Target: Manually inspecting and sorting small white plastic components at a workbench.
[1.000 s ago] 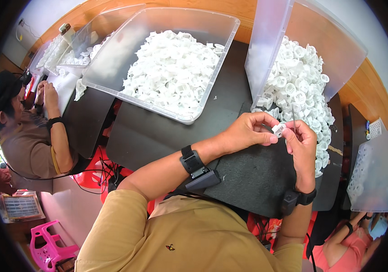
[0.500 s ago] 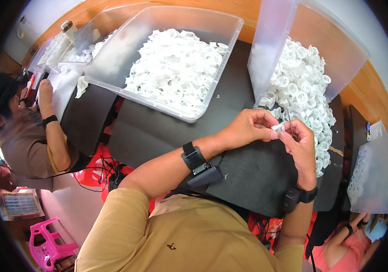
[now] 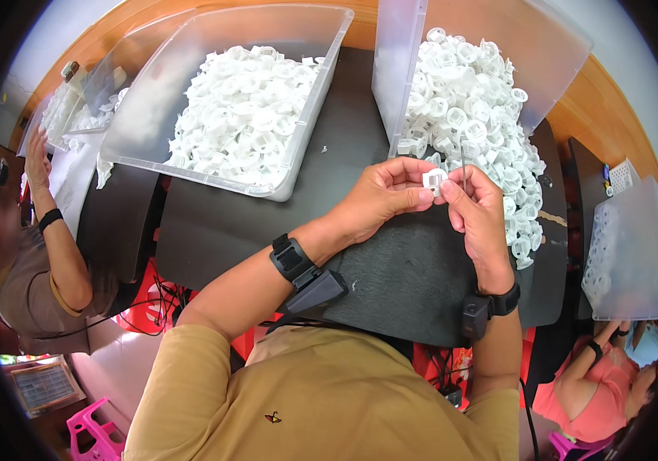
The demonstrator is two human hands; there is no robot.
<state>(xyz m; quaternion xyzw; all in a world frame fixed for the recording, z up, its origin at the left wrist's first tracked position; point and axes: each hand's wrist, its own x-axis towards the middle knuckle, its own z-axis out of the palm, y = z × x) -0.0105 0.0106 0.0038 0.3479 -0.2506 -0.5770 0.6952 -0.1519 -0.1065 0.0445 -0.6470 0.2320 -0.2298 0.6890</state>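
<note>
A small white plastic part [image 3: 434, 178] with a round rim and a square opening is pinched between the fingertips of my left hand [image 3: 389, 194]. My right hand [image 3: 479, 209] is closed around a thin metal tool [image 3: 463, 156], whose shaft sticks up past the fingers. The right thumb and fingertip also touch the edge of the white part. Just beyond my hands, a heap of similar white plastic parts [image 3: 490, 107] spills out of a clear bin [image 3: 395, 84] tipped on its side. The tool's lower end is hidden in my right hand.
To the left, an upright clear bin [image 3: 286, 184] holds many white parts. Both bins stand on a dark tabletop [image 3: 229, 246]. At the far left a co-worker's arm [image 3: 64, 253] reaches over white material. Another clear bin [image 3: 636, 261] and a person in pink [image 3: 590, 392] are at the right.
The white part has been turned so its face with the square opening shows more. My view has shifted, so the scene sits further left. The left co-worker's hand is raised and spread.
</note>
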